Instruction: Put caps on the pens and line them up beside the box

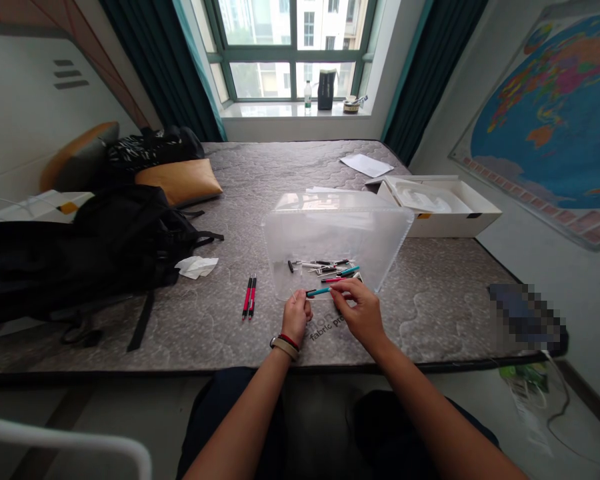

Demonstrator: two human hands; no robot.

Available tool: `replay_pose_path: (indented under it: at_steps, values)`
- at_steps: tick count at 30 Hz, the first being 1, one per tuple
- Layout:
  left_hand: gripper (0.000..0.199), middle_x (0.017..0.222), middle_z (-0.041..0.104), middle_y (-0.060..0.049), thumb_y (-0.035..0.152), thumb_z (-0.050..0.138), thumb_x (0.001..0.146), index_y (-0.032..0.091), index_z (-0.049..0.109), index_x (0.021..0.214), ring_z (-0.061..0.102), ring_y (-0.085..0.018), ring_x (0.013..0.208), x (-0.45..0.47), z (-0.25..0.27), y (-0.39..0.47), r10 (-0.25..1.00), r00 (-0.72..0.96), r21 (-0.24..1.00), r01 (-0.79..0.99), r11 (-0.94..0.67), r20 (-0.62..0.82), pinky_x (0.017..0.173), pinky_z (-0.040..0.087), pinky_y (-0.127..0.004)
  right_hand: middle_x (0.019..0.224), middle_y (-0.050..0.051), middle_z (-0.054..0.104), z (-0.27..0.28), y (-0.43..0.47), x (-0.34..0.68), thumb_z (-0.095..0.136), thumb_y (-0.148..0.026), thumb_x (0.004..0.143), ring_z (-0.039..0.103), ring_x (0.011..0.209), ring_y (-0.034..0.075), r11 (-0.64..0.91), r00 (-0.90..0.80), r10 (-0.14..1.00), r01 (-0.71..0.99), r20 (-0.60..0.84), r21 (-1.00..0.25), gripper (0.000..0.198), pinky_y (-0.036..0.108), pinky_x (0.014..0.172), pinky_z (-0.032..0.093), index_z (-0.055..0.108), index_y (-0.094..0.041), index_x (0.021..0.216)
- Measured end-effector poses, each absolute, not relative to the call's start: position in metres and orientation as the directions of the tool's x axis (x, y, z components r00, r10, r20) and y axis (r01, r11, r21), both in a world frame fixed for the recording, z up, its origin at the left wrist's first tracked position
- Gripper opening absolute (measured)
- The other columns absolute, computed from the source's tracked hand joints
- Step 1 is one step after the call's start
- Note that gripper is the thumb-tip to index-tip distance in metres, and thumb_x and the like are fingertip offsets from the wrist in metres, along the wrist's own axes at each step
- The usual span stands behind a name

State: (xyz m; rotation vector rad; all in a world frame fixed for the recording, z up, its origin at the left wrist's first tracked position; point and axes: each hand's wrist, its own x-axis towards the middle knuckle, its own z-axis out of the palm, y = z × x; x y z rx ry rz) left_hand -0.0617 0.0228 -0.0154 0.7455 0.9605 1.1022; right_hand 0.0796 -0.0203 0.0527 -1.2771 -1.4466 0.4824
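A teal pen with a dark end (321, 291) is held level between my two hands. My left hand (296, 316) pinches at its dark end, and my right hand (361, 309) has the teal barrel between thumb and fingers. Just behind them a clear plastic bin (330, 230) has its opening facing me. Several loose pens and pen parts lie in it, including a red pen (331, 280) and another teal piece (349, 271). Left of the bin, two red-and-black pens (249, 297) lie side by side on the mattress (195, 333).
A black backpack (115, 247), a tan pouch (180, 181) and a crumpled tissue (197, 267) are on the left. An open white box (450, 223) stands behind the bin at the right, near white paper (366, 165). A blurred dark object (527, 317) lies at the right corner.
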Motion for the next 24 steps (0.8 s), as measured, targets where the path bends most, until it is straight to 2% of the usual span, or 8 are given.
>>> replay_pose_path:
  at_steps: [14, 20, 24]
  values:
    - [0.045, 0.042, 0.027, 0.012, 0.06, 0.06, 0.078, 0.015, 0.055, 0.076, 0.022, -0.005, 0.036, -0.058, -0.017, 0.016, 0.942, 0.208, 0.871, -0.368, 0.325, -0.263, 0.04, 0.021, -0.02, 0.101, 0.007, 0.069, 0.049, -0.018, 0.079, 0.059, -0.028, 0.09, 0.065, 0.094, 0.019, 0.34, 0.154, 0.879, 0.459, 0.451, -0.821, 0.017, 0.03, 0.075, 0.057, 0.074, -0.024, 0.098]
    - [0.044, 0.042, 0.029, 0.011, 0.059, 0.059, 0.079, 0.016, 0.056, 0.078, 0.027, -0.006, 0.036, -0.055, -0.018, 0.013, 0.938, 0.24, 0.883, -0.341, 0.324, -0.251, 0.041, 0.026, -0.021, 0.099, 0.006, 0.069, 0.047, -0.02, 0.075, 0.057, -0.031, 0.092, 0.066, 0.093, 0.019, 0.32, 0.152, 0.895, 0.438, 0.42, -0.84, 0.018, 0.029, 0.074, 0.057, 0.072, -0.023, 0.099]
    - [0.042, 0.042, 0.03, 0.011, 0.059, 0.06, 0.078, 0.018, 0.052, 0.074, 0.027, -0.006, 0.037, -0.053, -0.018, 0.012, 0.938, 0.253, 0.887, -0.339, 0.314, -0.236, 0.041, 0.027, -0.021, 0.1, 0.007, 0.068, 0.045, -0.021, 0.073, 0.063, -0.035, 0.088, 0.067, 0.088, 0.018, 0.309, 0.14, 0.912, 0.385, 0.386, -0.869, 0.018, 0.028, 0.069, 0.058, 0.071, -0.022, 0.099]
